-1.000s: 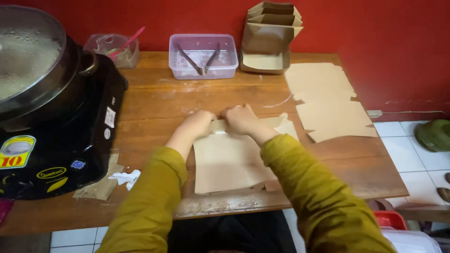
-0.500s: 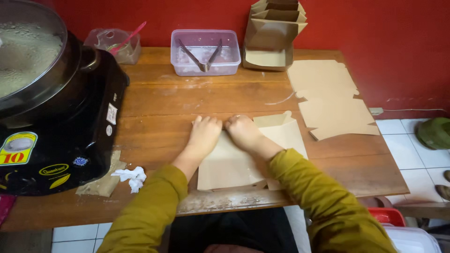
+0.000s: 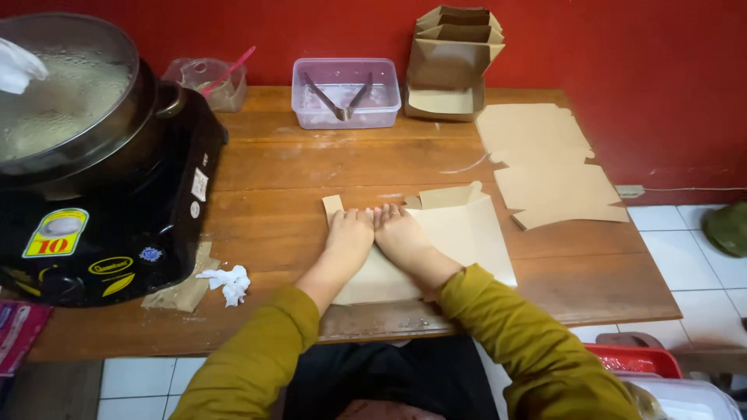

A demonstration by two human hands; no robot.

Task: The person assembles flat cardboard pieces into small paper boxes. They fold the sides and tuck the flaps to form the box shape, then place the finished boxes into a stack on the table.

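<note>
Under my fingers lies a flat sheet of brown cardboard (image 3: 459,241), a die-cut box blank, plain and unprinted, matte tan. It lies flat on the wood, its long body running back from my fingertips toward my wrists and out to the right of my right fingers. Just past my left fingertips a small square tab pokes out flat. Beyond and right of my right fingertips a side flap is partly raised, its narrow tongue tilted up. The part beneath both my palms is pressed flat; the near edge hides under my forearms.
</note>
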